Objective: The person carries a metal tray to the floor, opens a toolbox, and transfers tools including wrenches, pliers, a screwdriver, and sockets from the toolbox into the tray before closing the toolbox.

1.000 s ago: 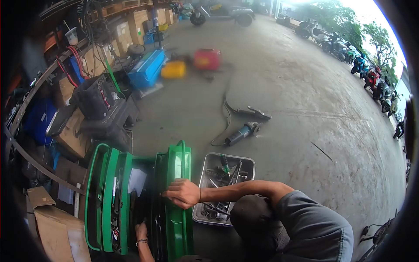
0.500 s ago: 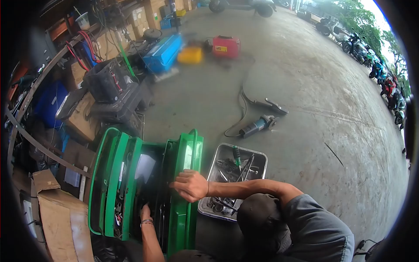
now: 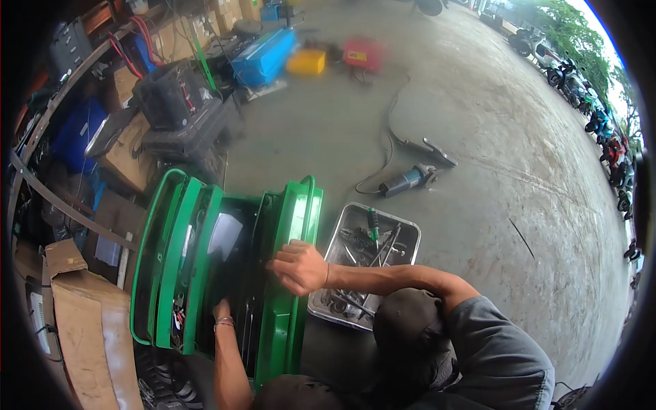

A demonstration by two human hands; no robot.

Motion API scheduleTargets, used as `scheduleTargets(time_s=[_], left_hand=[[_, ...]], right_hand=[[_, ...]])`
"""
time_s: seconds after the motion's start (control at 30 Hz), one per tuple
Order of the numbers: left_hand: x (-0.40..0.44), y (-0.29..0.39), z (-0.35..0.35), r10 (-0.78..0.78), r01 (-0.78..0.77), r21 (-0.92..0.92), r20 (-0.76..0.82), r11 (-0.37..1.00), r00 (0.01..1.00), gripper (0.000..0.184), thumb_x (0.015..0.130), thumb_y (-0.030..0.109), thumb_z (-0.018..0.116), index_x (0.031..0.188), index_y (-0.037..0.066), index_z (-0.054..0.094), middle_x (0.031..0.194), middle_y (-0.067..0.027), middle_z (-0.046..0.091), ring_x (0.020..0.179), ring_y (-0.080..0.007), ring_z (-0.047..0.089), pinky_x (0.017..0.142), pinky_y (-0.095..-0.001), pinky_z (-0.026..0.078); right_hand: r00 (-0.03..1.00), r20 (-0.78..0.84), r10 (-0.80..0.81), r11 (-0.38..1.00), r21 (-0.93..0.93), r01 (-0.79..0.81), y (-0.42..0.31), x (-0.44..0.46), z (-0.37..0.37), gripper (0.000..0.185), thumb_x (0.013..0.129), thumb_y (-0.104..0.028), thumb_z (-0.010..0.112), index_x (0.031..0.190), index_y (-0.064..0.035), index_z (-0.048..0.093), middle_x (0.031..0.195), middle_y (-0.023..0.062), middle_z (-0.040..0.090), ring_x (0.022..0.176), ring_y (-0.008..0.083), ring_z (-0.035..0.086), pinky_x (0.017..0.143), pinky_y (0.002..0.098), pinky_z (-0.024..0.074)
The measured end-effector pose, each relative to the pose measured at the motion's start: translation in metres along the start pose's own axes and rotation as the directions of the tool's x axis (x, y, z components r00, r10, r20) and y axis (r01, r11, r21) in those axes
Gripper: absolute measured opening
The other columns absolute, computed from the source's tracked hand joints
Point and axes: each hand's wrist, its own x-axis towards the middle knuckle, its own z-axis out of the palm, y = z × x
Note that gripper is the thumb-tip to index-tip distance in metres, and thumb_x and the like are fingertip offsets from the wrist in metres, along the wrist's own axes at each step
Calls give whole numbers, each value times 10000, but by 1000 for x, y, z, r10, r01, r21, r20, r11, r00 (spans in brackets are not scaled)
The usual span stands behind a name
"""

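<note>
A green metal cantilever toolbox (image 3: 295,266) stands opened out on the floor in front of me. My right hand (image 3: 298,266) grips the edge of its right-hand tray, fingers curled over the rim. Down in the dark middle compartment is my left hand (image 3: 223,311), a bracelet at its wrist. Its fingers are hidden in shadow, so what they touch cannot be made out. A white sheet of paper (image 3: 225,234) lies inside the box above that hand. Several small tools show in the left tray (image 3: 179,311).
Right of the toolbox sits a metal tray (image 3: 331,316) of tools, including a green-handled screwdriver (image 3: 373,222). An angle grinder (image 3: 406,180) with its cord lies beyond. Cardboard (image 3: 89,321) and dark cases (image 3: 167,96) crowd the left; a blue toolbox (image 3: 263,58) stands farther back.
The view has tilted down slightly, so the scene sits higher in the picture. Both hands keep nearly the same places at the toolbox.
</note>
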Motion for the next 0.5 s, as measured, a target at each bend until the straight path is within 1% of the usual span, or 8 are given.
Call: scheduleTargets(time_s=[0.07,0.17,0.23,0.27,0.33,0.4,0.43,0.5], left_hand=[[8,2,-1,73,-72,122,-6,990,997,519,820,372,706,1077,-79,699,1114,-238,693,1047,-330,674,914,-396,512],[-4,-10,-5,73,-68,242,-13,968,997,526,810,391,712,1051,-76,710,1092,-253,698,1042,-347,679,909,-406,516],[-19,-12,-4,62,-52,253,-32,966,998,531,803,404,715,1034,-74,717,1077,-264,701,1038,-358,683,906,-414,519],[-28,-7,-3,151,-127,213,-102,969,983,538,786,450,725,895,-76,732,909,-261,718,898,-393,711,811,-440,541],[-33,0,-7,72,-55,245,-64,968,995,549,776,494,731,836,-52,734,890,-252,720,869,-360,721,796,-432,535],[-44,8,-13,123,-120,220,2,968,992,550,777,500,727,827,-48,732,884,-247,720,874,-366,714,810,-424,530],[-45,10,-15,111,-108,215,-5,971,994,550,777,500,727,827,-48,732,884,-247,720,874,-366,714,810,-424,530],[-47,17,-15,69,-87,168,105,982,992,532,799,481,709,853,-48,734,898,-239,719,876,-365,710,821,-428,525]], right_hand=[[1000,-1,-10,999,-33,10,-1,3,-3,250,686,-161,602,915,-65,636,720,52,547,684,262,553,625,383,443],[998,57,-21,999,-39,24,3,4,0,235,671,-168,588,874,-57,630,700,64,539,649,249,549,612,385,431],[996,82,-31,999,-41,34,3,8,-1,288,668,-131,576,927,-36,660,681,62,545,599,249,532,570,386,409],[998,53,-41,999,-26,42,0,13,0,278,682,-93,568,933,-29,671,682,67,561,587,252,533,557,388,400],[998,38,-50,998,-26,51,-3,18,2,244,721,-47,571,937,-18,680,718,86,597,605,266,544,572,378,397],[997,63,-38,998,-44,41,-5,18,2,236,740,-38,576,953,-26,677,718,92,587,609,274,537,587,379,392],[997,55,-47,998,-36,49,-4,19,4,239,741,-37,576,958,-27,676,719,92,585,607,272,532,586,376,389],[997,53,-51,998,-29,52,-4,18,4,242,743,-35,575,963,-28,676,721,92,582,606,270,527,586,373,386]])
